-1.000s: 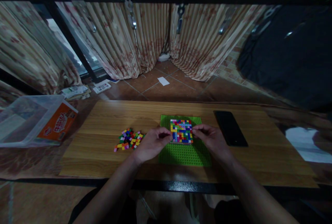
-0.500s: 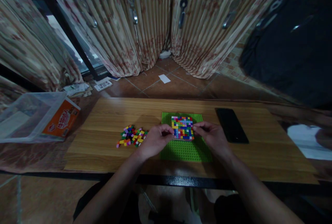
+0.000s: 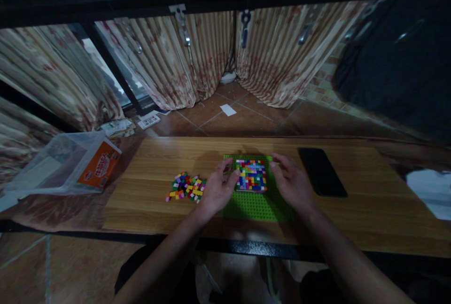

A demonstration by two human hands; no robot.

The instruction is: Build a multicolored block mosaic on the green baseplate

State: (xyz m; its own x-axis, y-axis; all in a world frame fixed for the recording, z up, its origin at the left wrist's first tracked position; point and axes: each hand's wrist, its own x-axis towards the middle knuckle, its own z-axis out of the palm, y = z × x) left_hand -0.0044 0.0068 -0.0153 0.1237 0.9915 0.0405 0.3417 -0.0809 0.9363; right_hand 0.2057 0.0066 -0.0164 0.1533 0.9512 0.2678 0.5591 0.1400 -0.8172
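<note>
A square block of many-coloured toy bricks (image 3: pixel 251 175) sits on the upper part of a green studded baseplate (image 3: pixel 257 207). My left hand (image 3: pixel 218 187) is at the block's left side, thumb and fingers apart, with the thumb tip close to its edge; whether it touches I cannot tell. On the other side, my right hand (image 3: pixel 291 182) is a little way off the block's right edge, its fingers spread and nothing in them. Left of my left hand lies a pile of loose bricks (image 3: pixel 186 186) in mixed colours, partly hidden behind that hand.
A black phone (image 3: pixel 322 172) lies on the wooden table (image 3: pixel 141 205), right of the baseplate. Beyond the table's left end stands a clear plastic bin (image 3: pixel 66 163) with an orange label. Curtains (image 3: pixel 204 59) hang behind, and white paper (image 3: pixel 428 191) is at the far right.
Both hands have let go of the brick block's sides and opened, the right one drawing away from it. The whole view has shifted slightly as the head moved.
</note>
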